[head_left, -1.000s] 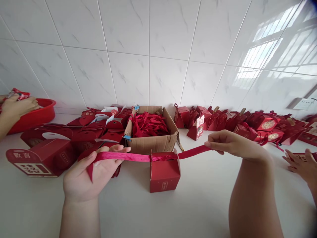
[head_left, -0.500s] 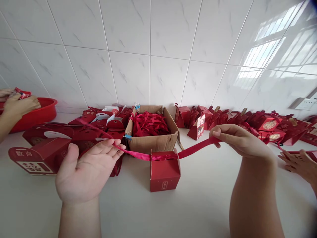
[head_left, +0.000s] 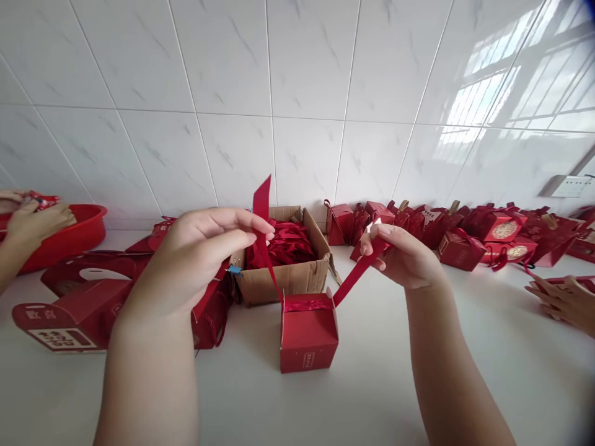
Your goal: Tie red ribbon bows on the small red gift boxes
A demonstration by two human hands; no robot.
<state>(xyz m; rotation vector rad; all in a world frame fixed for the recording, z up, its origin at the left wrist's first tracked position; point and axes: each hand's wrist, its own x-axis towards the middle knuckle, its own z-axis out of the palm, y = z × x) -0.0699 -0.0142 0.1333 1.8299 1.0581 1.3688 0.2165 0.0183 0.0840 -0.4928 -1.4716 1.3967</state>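
A small red gift box (head_left: 308,334) stands on the white table (head_left: 362,396) in front of me. A red ribbon (head_left: 356,275) runs through its top handle. My left hand (head_left: 199,257) is raised left of the box and pinches the ribbon's left end between thumb and fingers, the tip sticking up. My right hand (head_left: 402,257) is raised right of the box and grips the ribbon's other end, which slopes down to the handle.
A cardboard box of red ribbons (head_left: 283,251) sits just behind the gift box. Flat unfolded red boxes (head_left: 69,310) lie at the left, finished tied boxes (head_left: 465,238) line the wall at right. Another person's hand (head_left: 35,220) is over a red basin (head_left: 69,232); another hand (head_left: 562,300) rests at far right.
Both my hands have lifted and come closer together, bringing the ribbon ends up from a level line. My left hand has turned over from palm up into a pinch.
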